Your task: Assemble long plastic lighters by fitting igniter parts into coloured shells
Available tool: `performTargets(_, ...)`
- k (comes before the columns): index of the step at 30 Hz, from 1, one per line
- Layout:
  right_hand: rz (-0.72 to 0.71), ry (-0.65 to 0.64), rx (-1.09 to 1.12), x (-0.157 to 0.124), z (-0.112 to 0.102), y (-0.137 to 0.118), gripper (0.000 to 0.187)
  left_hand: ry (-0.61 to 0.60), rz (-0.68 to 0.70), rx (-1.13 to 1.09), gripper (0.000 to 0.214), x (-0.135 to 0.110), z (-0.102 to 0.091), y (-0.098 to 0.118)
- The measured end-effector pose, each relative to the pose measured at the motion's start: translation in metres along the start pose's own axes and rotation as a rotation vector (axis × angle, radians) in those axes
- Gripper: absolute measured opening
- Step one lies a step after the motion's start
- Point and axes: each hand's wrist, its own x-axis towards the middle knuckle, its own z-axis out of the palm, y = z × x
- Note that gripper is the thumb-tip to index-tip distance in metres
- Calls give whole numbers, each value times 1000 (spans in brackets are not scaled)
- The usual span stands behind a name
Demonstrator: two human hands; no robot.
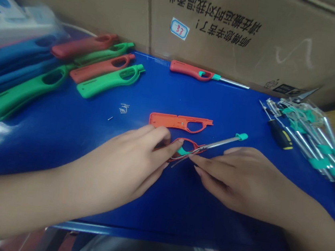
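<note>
My left hand (pixel 140 154) is closed on a red lighter half-shell (pixel 194 144), fingertips over its handle end and finger loop. A teal trigger (pixel 185 151) sits inside the loop. From the shell's front, a metal lighter tube (pixel 221 143) slants up to the right, ending in a teal cap (pixel 241 137). My right hand (pixel 234 177) has its index finger and thumb drawn close together at the shell's lower front edge, by a thin wire (pixel 178 162) that sticks out there. What the fingertips grip is partly hidden. An orange half-shell (pixel 168 121) lies just behind, inner side up.
Several green shells (pixel 109 80), red shells (pixel 84 46) and blue shells (pixel 18 56) lie left. Small screws (pixel 124 108) lie mid-left. A whole red lighter (pixel 188 70) rests before the cardboard box (pixel 108 10). At right are a screwdriver (pixel 280 134) and several metal tubes (pixel 317 136).
</note>
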Motion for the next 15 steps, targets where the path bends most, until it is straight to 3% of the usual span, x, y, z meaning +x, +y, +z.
performTargets(12,-50,-18,-42,-2,0,1,32,-14,-9,-4,44,1,0,0)
performTargets(15,24,-42,31,0,-1,-1,31,-12,-7,-3,43,0,1,0)
